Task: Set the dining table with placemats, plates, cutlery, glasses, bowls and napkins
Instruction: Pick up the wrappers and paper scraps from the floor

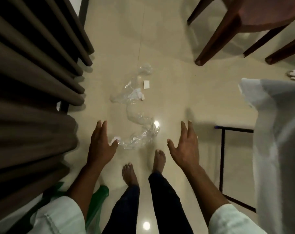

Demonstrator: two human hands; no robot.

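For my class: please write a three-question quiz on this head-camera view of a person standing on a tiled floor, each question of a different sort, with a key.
1. True or false: both hands are holding plates.
2. Multiple choice: what lies on the floor ahead of the feet? A) clear plastic wrapping B) a stack of bowls C) a broom
3. Short answer: what hangs along the left side of the view?

Key
1. False: the left hand and right hand are spread and hold nothing.
2. A: the clear plastic wrapping lies crumpled on the floor with paper scraps.
3. A dark pleated curtain.
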